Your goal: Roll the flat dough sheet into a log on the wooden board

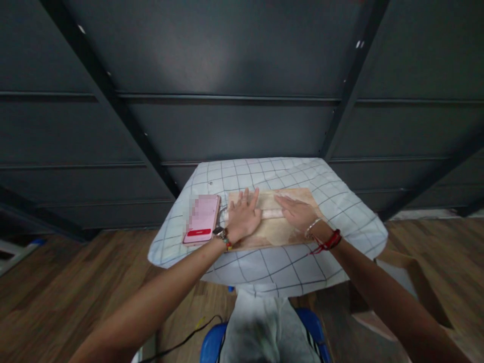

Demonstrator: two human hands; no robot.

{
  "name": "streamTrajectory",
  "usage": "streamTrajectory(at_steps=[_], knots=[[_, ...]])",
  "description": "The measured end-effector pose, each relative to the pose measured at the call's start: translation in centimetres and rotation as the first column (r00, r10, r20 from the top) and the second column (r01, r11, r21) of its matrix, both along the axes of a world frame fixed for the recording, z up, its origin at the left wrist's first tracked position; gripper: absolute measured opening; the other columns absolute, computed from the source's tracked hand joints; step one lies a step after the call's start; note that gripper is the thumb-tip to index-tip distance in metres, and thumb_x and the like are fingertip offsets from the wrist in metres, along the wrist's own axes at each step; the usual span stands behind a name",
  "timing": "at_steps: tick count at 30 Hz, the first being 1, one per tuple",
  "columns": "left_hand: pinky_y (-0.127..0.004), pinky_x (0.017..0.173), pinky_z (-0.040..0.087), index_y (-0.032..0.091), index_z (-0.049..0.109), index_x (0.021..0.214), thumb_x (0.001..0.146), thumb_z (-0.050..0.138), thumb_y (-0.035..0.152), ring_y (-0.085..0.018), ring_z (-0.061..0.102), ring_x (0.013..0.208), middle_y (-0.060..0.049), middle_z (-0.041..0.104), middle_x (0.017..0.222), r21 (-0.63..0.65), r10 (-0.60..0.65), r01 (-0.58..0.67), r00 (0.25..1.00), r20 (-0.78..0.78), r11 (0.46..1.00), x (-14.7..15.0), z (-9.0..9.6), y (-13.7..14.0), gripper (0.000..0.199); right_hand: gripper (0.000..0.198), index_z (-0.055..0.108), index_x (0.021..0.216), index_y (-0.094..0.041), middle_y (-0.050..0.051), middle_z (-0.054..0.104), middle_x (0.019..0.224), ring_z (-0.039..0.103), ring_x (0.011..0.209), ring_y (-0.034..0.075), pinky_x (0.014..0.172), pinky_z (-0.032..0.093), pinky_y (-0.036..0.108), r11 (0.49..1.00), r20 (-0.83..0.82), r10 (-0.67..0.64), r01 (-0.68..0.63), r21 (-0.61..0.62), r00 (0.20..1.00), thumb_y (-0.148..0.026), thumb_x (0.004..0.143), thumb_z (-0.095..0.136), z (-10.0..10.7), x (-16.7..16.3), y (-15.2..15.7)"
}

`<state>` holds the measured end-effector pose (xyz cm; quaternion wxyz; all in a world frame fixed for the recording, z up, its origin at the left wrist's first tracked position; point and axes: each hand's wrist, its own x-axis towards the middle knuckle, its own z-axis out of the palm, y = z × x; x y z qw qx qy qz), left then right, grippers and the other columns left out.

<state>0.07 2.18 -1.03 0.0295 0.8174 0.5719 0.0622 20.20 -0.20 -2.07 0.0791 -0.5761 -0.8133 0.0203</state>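
Observation:
A pale, whitish roll (272, 214), possibly dough, lies crosswise on a wooden board (270, 236). My left hand (243, 220) lies flat over the roll's left part, its fingers spread and pointing away from me. Over the right part rests my right hand (298, 213), palm down, its fingers stretched out and angled to the left. Only the stretch of roll between the hands shows plainly; the rest is mostly covered. Darker damp-looking patches mark the board near its front edge.
A phone (204, 217) with a pink screen lies left of the board. Under both, a white checked cloth (260, 174) covers the small table. Dark metal panels (234, 131) stand behind it. A cardboard box (425, 282) sits on the floor to the right.

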Motion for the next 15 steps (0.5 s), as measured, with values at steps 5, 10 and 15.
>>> streamTrajectory(at_steps=[5, 10, 15], knots=[[-0.045, 0.111, 0.023, 0.022, 0.012, 0.15, 0.093, 0.022, 0.037, -0.027, 0.016, 0.141, -0.008, 0.018, 0.155, -0.056, 0.053, -0.051, 0.998, 0.028, 0.997, 0.8, 0.1, 3.8, 0.06, 0.056, 0.025, 0.148, -0.018, 0.004, 0.033, 0.149, 0.029, 0.137, 0.021, 0.111, 0.027, 0.042, 0.986, -0.035, -0.109, 0.104, -0.128, 0.993, -0.029, 0.093, 0.023, 0.4, -0.1, 3.8], [-0.051, 0.108, 0.024, 0.027, 0.011, 0.15, 0.093, 0.018, 0.036, -0.027, 0.017, 0.141, -0.005, 0.018, 0.155, -0.145, 0.037, -0.031, 0.999, 0.038, 0.989, 1.5, 0.5, 7.9, 0.058, 0.056, 0.019, 0.149, -0.016, 0.008, 0.022, 0.153, 0.016, 0.141, 0.027, 0.108, 0.019, 0.058, 0.949, -0.057, -0.197, 0.176, -0.263, 0.979, -0.029, 0.095, 0.021, 0.5, 0.1, 8.1], [-0.05, 0.113, 0.014, 0.025, 0.011, 0.15, 0.092, 0.021, 0.038, -0.026, 0.015, 0.141, -0.006, 0.017, 0.155, -0.095, 0.011, -0.012, 1.0, -0.009, 0.995, 1.1, -0.3, 5.6, 0.06, 0.056, 0.021, 0.149, -0.023, 0.005, 0.024, 0.153, 0.012, 0.142, 0.022, 0.111, 0.012, 0.056, 0.976, 0.023, -0.135, 0.137, -0.172, 0.991, -0.031, 0.094, 0.023, -0.2, 0.1, 5.5]])
